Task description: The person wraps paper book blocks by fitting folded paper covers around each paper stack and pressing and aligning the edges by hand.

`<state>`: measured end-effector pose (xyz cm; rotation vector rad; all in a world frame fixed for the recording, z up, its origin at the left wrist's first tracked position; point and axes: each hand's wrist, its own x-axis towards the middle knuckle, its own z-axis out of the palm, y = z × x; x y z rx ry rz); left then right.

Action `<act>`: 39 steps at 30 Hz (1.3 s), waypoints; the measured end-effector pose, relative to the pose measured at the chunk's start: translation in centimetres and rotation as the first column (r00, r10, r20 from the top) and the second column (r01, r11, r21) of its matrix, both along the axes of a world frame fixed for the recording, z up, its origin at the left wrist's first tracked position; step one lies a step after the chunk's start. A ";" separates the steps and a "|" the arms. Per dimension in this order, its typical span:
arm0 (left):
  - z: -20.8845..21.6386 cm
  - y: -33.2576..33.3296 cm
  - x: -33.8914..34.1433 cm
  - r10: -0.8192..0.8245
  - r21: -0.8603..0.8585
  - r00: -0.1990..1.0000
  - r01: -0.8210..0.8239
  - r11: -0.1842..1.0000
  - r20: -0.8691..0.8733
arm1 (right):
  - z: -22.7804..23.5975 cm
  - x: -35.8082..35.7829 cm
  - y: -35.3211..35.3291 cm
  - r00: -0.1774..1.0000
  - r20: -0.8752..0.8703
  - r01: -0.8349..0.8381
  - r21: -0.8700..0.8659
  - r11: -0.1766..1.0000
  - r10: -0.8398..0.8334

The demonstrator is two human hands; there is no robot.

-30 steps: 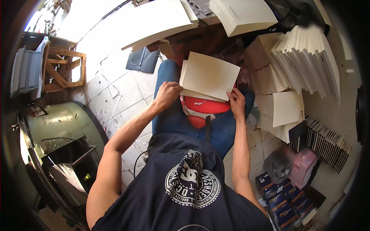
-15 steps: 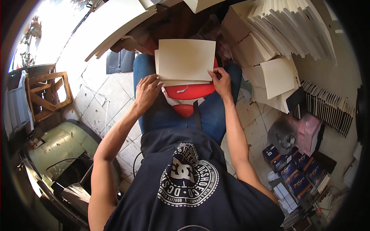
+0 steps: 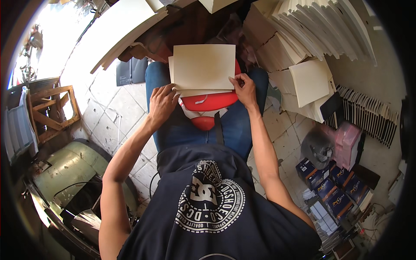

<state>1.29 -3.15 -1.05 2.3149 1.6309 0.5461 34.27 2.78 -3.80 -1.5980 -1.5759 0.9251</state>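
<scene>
A cream sheet of card (image 3: 203,67) lies across a red seat-like surface (image 3: 209,102) between my knees. Beneath it, the edges of at least one more cream sheet (image 3: 199,92) show along the left and near sides. My left hand (image 3: 163,103) is closed at the near left corner, its fingertips on the card. At the near right corner my right hand (image 3: 245,90) pinches the edge between thumb and bent fingers. Exactly how many layers each hand grips cannot be made out.
Tall stacks of cream paper (image 3: 320,26) stand at the far right, beside a row of black-edged bundles (image 3: 368,112). Dark blue packs (image 3: 333,190) lie at the right. On the left are a wooden frame (image 3: 52,112) and a greenish machine (image 3: 73,169).
The whole view has shifted slightly, so things sit a little further left. Both hands keep nearly the same hold on the cream sheet.
</scene>
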 end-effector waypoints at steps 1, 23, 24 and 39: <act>0.0 0.0 -0.1 -0.003 0.003 1.000 0.003 1.000 -0.010 | -0.1 0.0 0.0 1.000 0.007 -0.004 0.009 1.000 0.004; 0.8 -0.4 0.3 0.058 0.025 0.998 -0.057 0.998 -0.040 | 3.6 -5.7 -7.2 0.632 0.626 -0.396 -0.246 0.885 0.457; 0.9 -0.5 0.3 0.075 0.022 0.995 -0.073 0.997 -0.060 | 3.6 -4.3 -7.4 0.646 0.630 -0.380 -0.225 0.897 0.432; 8.9 -0.5 5.0 0.559 -0.493 0.582 -0.289 0.821 0.590 | 5.9 -9.4 -2.4 0.541 0.827 -0.213 -0.037 0.976 0.150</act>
